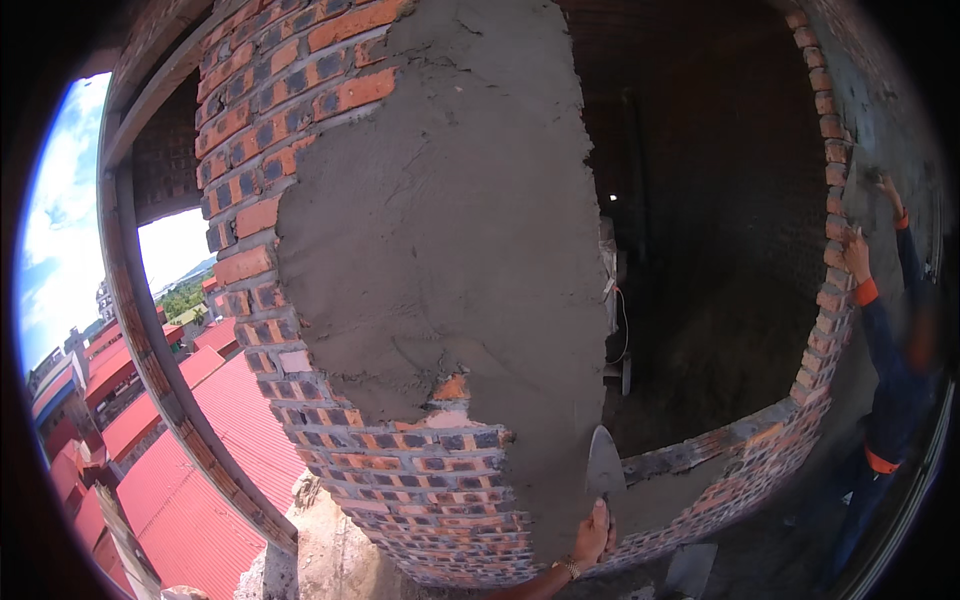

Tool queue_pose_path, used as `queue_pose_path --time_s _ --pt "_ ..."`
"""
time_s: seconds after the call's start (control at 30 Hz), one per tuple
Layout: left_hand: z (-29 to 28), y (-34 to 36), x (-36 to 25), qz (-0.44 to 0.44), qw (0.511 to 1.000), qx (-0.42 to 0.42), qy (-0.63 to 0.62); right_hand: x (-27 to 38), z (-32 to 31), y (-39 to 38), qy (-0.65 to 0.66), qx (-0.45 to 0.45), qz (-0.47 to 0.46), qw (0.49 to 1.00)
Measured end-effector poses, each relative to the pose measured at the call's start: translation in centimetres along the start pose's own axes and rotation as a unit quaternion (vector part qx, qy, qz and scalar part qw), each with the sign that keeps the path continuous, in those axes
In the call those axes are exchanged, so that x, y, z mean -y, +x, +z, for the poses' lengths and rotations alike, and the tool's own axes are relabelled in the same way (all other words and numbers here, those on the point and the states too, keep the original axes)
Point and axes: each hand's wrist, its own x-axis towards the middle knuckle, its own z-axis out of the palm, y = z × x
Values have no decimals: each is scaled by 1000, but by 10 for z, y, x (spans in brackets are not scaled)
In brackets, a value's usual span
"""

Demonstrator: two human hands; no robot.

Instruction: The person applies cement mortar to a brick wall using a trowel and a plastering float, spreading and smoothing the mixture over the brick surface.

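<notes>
My left hand (592, 536), with a band round its wrist, reaches up from the lower edge. Its fingers are closed round the handle of a pointed trowel (604, 463). The metal blade points upward against the grey mortar (450, 220) on the brick pillar, beside the lower left corner of the window opening (710, 250). Fresh mortar covers much of the pillar, with bare brick (410, 465) showing below and to the left. A flat grey plate (690, 570) shows low down, right of my hand; what supports it is hidden. My right hand is out of view.
Right of the opening, a co-worker (885, 350) in dark blue with orange cuffs reaches both hands to the wall. A vertical post (150, 330) stands at left, with red metal roofs (215, 440) far below. A pale ledge (345, 550) lies at the pillar's foot.
</notes>
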Motion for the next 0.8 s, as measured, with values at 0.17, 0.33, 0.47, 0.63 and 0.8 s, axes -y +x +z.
queue_pose_path --time_s 0.17,0.33,0.47,0.63,0.8 --pt "59 -16 110 -244 884 313 247 74 -48 55 -156 76 27 984" --pt "148 -17 194 -508 763 350 193 -51 -227 116 -46 10 173 984" --pt "160 26 302 -366 810 270 369 -131 -347 127 -46 -91 219 970" --pt "179 75 529 -333 706 324 534 -285 -450 153 65 -167 314 932" --pt "207 174 729 13 488 442 753 -433 -465 262 -338 -115 289 888"
